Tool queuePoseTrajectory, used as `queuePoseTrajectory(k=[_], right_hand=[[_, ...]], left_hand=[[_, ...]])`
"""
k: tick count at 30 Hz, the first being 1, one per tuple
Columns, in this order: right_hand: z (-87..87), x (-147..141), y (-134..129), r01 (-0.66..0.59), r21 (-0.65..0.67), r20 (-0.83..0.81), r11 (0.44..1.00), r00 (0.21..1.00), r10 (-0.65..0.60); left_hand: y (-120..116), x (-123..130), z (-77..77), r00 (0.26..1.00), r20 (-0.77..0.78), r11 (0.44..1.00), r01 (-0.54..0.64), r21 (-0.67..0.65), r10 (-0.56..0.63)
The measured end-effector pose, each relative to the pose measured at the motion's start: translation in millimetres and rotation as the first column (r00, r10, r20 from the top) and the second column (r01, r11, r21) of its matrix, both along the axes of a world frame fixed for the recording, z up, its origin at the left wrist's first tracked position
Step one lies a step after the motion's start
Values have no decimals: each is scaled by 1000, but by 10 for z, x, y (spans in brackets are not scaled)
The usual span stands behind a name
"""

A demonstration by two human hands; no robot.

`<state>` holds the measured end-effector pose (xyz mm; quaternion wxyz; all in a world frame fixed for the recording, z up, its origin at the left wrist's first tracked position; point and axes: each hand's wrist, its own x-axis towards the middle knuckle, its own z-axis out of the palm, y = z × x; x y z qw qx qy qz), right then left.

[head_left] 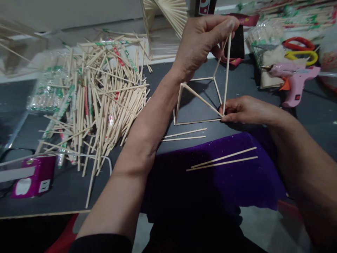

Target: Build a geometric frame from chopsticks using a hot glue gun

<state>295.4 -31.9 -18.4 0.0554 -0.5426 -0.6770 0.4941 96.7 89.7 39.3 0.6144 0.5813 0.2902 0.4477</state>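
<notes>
An open frame of thin wooden sticks (201, 97) stands on the dark tabletop, with sticks joined at its corners. My left hand (205, 38) reaches across from the left and pinches the top end of a tall, nearly upright stick (227, 70). At that stick's foot, my right hand (244, 109) is closed on the near right corner of the frame. The fingers partly hide this corner. Two loose sticks (189, 133) lie just in front of the frame. Two more sticks (223, 161) rest on the purple cloth (252, 186) at the table's near edge.
To the left spreads a big heap of loose sticks (105, 95) and printed wrappers. A magenta power block (35, 175) with a white cable sits near left. At right lie a pink glue gun (293, 79), scissors (301, 56) and packed sticks. A finished stick structure (173, 14) stands behind.
</notes>
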Motion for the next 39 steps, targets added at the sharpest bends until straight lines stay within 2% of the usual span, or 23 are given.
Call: queuePoseTrajectory(k=[3, 9, 19, 23, 28, 31, 33, 36, 39], right_hand=[[20, -5, -1, -6, 4, 16, 1000, 1000, 6], [70, -30, 4, -20, 22, 43, 1000, 999, 19], [69, -47, -6, 23, -18, 44, 1000, 999, -22], [94, -61, -5, 26, -19, 56, 999, 998, -25], [55, -8, -1, 20, -13, 71, 1000, 997, -19], [11, 40, 0, 25, -4, 81, 1000, 996, -25], [0, 57, 2, 27, 0, 93, 1000, 995, -27], [22, 47, 4, 18, 9, 115, 1000, 993, -19], [68, -3, -6, 49, 9, 164, 999, 985, -50]], left_hand=[[7, -1, -2, 1000, 26, 1000, 13, 6, -13], [101, 2, -113, 997, 60, 996, 36, 78, -41], [126, 4, -143, 987, 142, 997, 76, 25, -79], [130, 9, -133, 989, 129, 997, 70, 32, -74], [48, -11, -60, 999, 19, 999, 37, 32, -37], [22, 19, -12, 997, -72, 999, -30, 42, 33], [30, 55, 27, 970, -216, 992, -94, 88, 111], [34, 101, 106, 879, -437, 978, -131, 164, 191], [-1, 111, 149, 843, -506, 980, -114, 164, 183]])
